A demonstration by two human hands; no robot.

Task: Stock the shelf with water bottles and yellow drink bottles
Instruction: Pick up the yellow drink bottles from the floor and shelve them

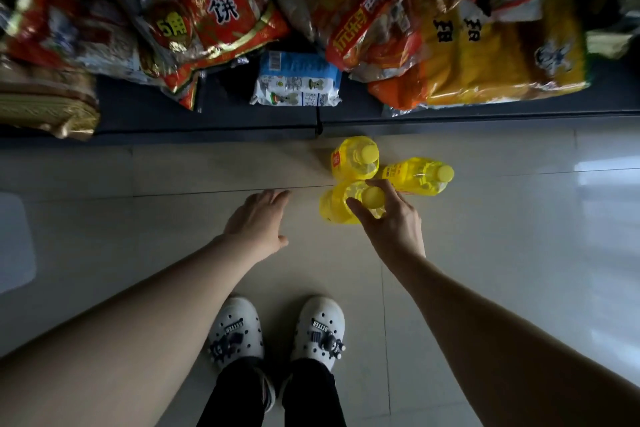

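Yellow bottles, three, upright and touching on the floor tiles [173, 170] just before the shelf [221, 121]. Nearest bottle [337, 204]: long axis vertical, directly under the right hand [391, 218], fingers pinching its cap. Left hand [258, 222]: spread, holding nothing, beside the cluster, farther off.

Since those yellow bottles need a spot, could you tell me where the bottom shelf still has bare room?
Bare shelf shows left of the blue-white pack, between it and the red snack bags, and along the front edge. A narrower bare strip lies right of the pack, before the yellow bag. The back is crowded with bags. The right hand grips one yellow bottle; the left hand is free.
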